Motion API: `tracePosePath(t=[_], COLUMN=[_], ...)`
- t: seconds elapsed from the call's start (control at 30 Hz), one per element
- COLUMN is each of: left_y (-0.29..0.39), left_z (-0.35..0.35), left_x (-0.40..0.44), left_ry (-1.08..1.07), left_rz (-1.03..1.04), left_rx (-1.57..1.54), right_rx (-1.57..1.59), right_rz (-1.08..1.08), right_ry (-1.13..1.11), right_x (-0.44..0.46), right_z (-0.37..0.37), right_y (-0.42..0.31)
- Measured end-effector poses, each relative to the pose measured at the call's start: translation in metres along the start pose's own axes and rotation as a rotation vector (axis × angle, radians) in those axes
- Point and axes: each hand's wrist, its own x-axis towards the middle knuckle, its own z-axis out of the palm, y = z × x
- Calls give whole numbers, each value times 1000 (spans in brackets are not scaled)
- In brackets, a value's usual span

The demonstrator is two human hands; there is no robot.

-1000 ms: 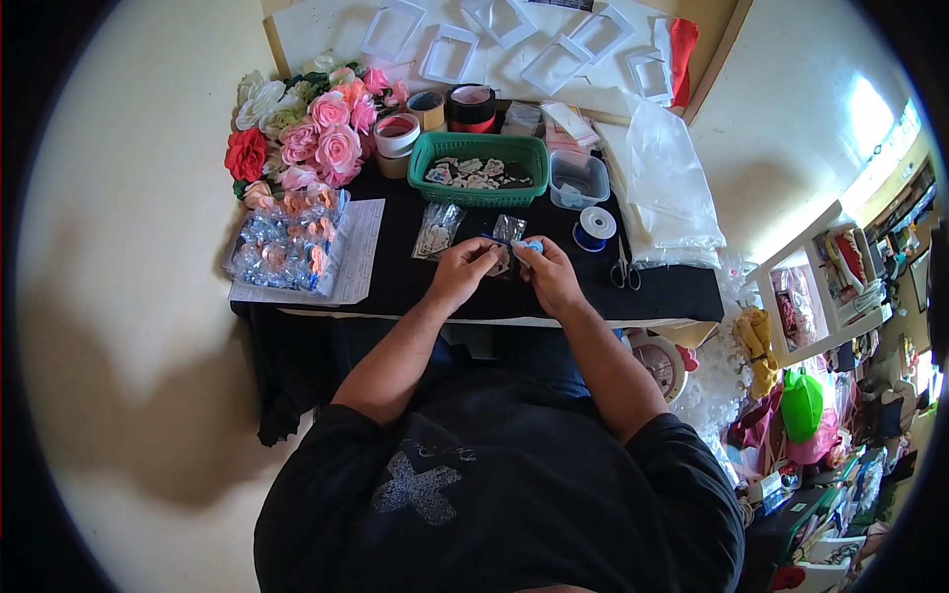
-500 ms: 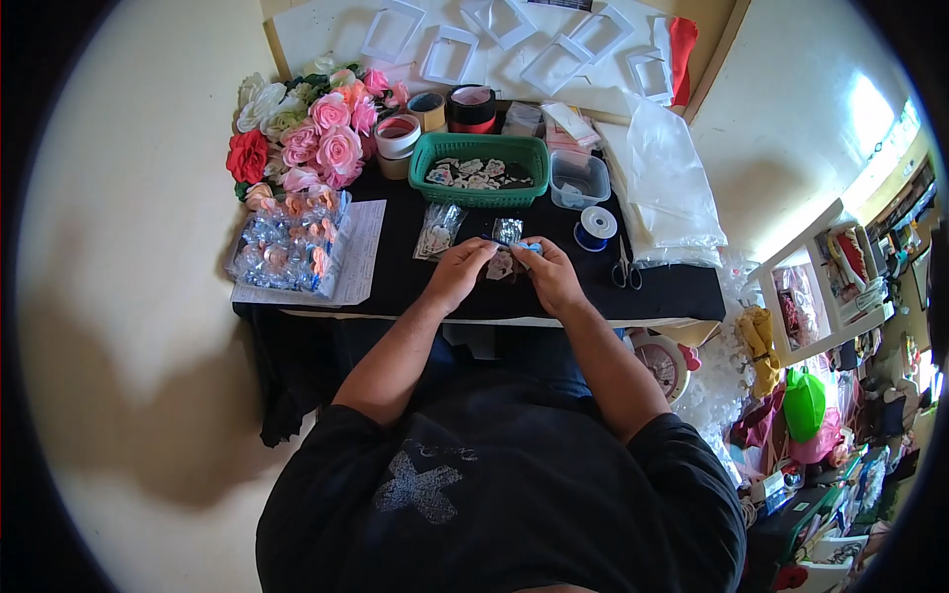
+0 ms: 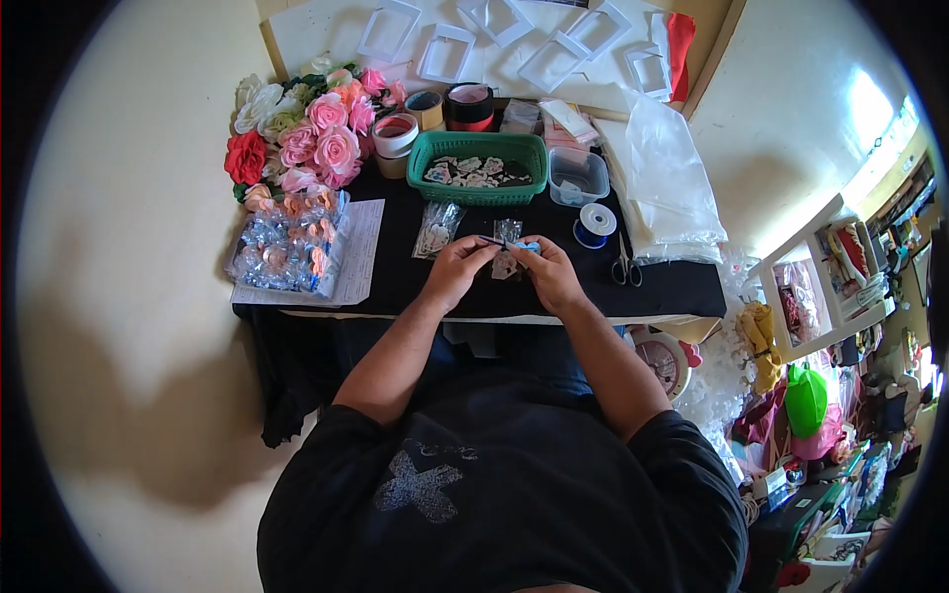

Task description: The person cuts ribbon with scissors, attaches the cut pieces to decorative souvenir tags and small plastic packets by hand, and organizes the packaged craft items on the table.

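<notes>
Black tabletop (image 3: 405, 284) below me: near its front edge my left hand (image 3: 461, 271) and right hand (image 3: 555, 274) flank a packet (image 3: 503, 266), right pinching a blue piece (image 3: 531, 246), left a dark strip (image 3: 492, 240). A slack pinch might let the strip slip.

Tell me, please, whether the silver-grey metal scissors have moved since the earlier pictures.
No; the silver-grey metal scissors keep the same place, just below and right of the round white-and-blue spool.
</notes>
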Motion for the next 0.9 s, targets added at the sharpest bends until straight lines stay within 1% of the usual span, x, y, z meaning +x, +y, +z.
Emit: tracePosePath(t=[0.07, 0.17, 0.23, 0.47, 0.53, 0.57, 0.9], left_y=[1, 1, -3, -9, -11, -12, -2], left_z=[1, 1, -2, -4, -3, -4, -1], left_x=[-1, -1, 1, 4, 5, 4, 2], left_ry=[-5, -1, -17, -35, -32, -32, -31], left_rz=[-19, 5, -32, -38, 27, 27, 8], left_rx=[0, -22, -15, -36, 51, 50, -36], right_rx=[-24, -51, -48, -54, -56, -58, -15], right_rz=[5, 3, -1, 16, 14, 12, 14], right_ry=[2, 8, 0, -5, -5, -4, 2], right_x=[0, -3, -1, -1, -1, -1, -2], right_z=[0, 4, 1, 1, 0, 0, 0], right_y=[0, -3, 1, -1, 0, 0, -1])
